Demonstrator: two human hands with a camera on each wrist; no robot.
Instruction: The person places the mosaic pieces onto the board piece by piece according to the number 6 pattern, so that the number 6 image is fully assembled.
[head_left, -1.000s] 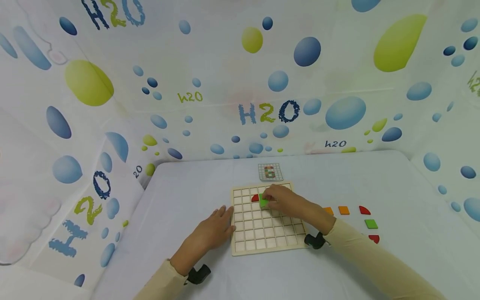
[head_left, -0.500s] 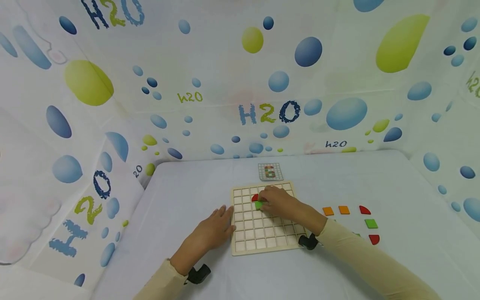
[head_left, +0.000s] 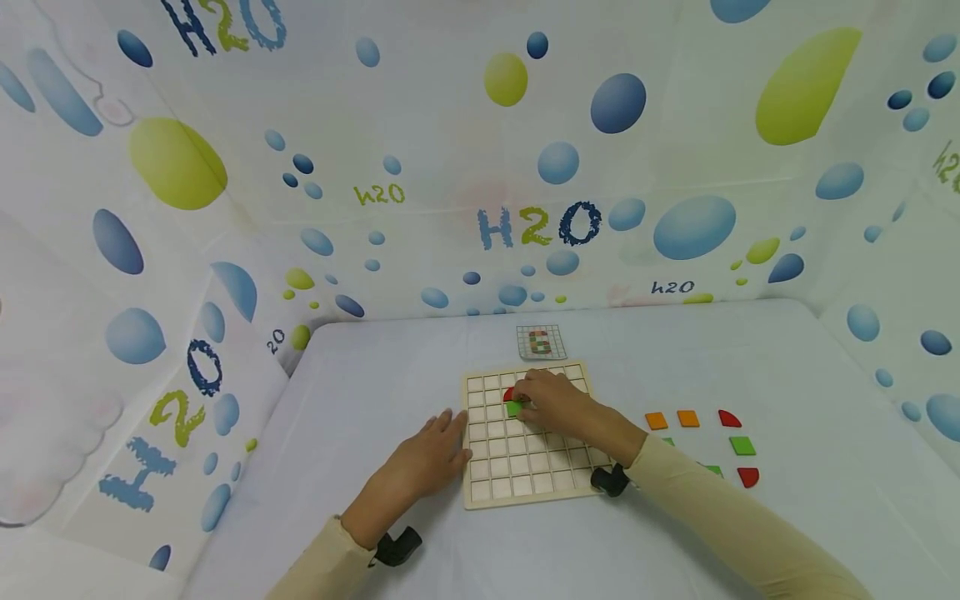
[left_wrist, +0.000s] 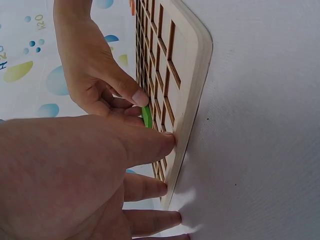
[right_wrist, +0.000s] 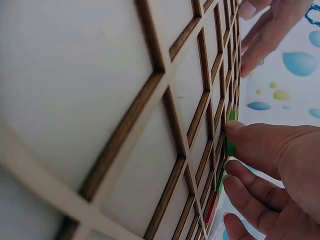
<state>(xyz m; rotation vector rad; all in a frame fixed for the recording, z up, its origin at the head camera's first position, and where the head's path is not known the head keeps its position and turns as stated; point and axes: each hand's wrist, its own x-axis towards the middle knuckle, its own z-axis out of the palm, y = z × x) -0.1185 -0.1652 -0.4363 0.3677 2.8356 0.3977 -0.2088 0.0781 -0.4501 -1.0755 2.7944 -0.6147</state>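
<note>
Right hand (head_left: 551, 402) pinches green tile (head_left: 513, 409) at board (head_left: 531, 463) cell beside red piece (head_left: 509, 395); left hand (head_left: 427, 457) spread, steadying edge. Step appears tile seating; next move likely calls for aligning, pressing flat.

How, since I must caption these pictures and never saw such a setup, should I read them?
There's no machine, just a bare left hand and right hand. The wide picture comes from a head-worn camera; the close ones, from each wrist. On the white table lies a wooden grid board, with a pattern card beyond it. Orange squares, green pieces and red pieces lie loose to the right. The left hand touches the board's left edge; the right has a green tile in its grip, at the board.
</note>
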